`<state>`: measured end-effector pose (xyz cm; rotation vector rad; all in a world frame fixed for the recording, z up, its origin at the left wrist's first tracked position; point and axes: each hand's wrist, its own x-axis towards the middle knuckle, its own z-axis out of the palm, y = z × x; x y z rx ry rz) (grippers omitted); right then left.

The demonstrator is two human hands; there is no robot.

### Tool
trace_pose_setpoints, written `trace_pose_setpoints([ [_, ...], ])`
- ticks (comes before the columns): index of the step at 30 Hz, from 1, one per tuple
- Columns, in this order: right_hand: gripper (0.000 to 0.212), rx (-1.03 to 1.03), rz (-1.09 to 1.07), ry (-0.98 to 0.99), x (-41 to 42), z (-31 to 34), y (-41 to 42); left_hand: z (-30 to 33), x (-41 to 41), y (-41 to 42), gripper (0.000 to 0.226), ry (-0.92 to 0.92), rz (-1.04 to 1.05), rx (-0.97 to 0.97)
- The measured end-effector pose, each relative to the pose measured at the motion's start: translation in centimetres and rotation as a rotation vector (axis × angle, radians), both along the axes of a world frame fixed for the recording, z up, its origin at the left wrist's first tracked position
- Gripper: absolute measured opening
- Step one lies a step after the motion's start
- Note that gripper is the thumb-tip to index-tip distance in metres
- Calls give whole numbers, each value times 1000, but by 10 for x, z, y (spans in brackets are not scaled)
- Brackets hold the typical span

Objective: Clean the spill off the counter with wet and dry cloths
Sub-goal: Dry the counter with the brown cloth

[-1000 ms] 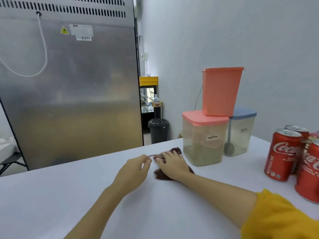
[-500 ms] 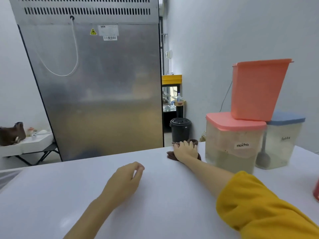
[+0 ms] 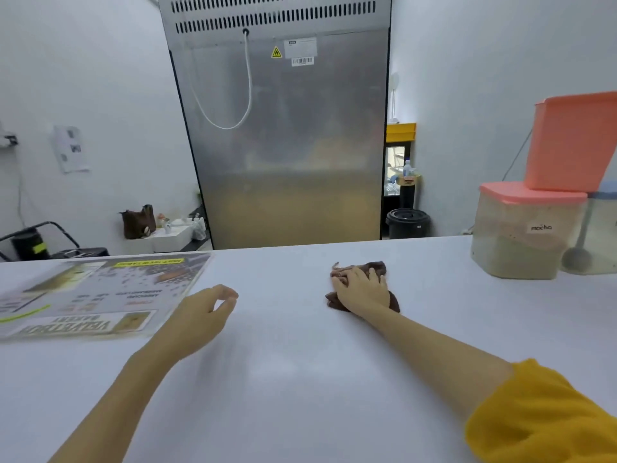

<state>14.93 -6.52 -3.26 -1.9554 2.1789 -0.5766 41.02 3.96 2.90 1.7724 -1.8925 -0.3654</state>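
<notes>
A dark brown cloth [image 3: 376, 268] lies bunched on the white counter [image 3: 300, 379], a little right of centre. My right hand [image 3: 362, 290] presses flat on top of it, fingers spread over the fabric, and most of the cloth is hidden beneath. To the left, my left hand [image 3: 203, 315] rests on the bare counter with fingers loosely curled and nothing in it. I see no spill on the surface.
A laminated menu sheet [image 3: 96, 295] lies at the counter's left. At the right stand a "mocha" container with a pink lid [image 3: 524, 232], a pink tub [image 3: 574, 142] on top and a blue-lidded container [image 3: 601, 235]. A steel fridge [image 3: 283, 135] stands beyond the far edge.
My view has swung left, so the cans have left the frame and the menu sheet has appeared. My right hand slid the cloth left, away from the mocha container. My left hand drew apart from the cloth.
</notes>
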Motion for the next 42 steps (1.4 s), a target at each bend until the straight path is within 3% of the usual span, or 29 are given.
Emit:
trace_pose_setpoints([
  [5,41,-102,403,10,102,-3,98,-6,57,29,23,90,79,-41],
  [9,37,-97,719,-9,119,1,190,-19,52,35,25,163,16,-181],
  [13,36,-102,421,-47,95,2,167,-29,46,43,25,219,-29,-288],
  [15,39,-66,213,-5,102,3,137,-29,45,45,25,240,-33,-312],
  [17,43,-45,136,21,125,-1,127,-29,45,46,25,241,-45,-331],
  [20,53,-77,323,90,164,-6,165,-29,45,45,25,224,-63,-367],
  [25,42,-51,721,18,147,6,273,-29,43,47,27,165,-96,-439],
  [28,39,9,568,-22,92,10,262,-30,38,51,28,120,-112,-417],
  [33,40,-55,100,180,56,-1,214,-30,26,54,29,-40,-178,-374],
  [38,46,-88,265,75,76,-3,282,-5,-35,49,31,-71,-301,-409],
  [42,44,-53,205,-5,9,3,302,3,-97,45,32,-47,-420,-363],
])
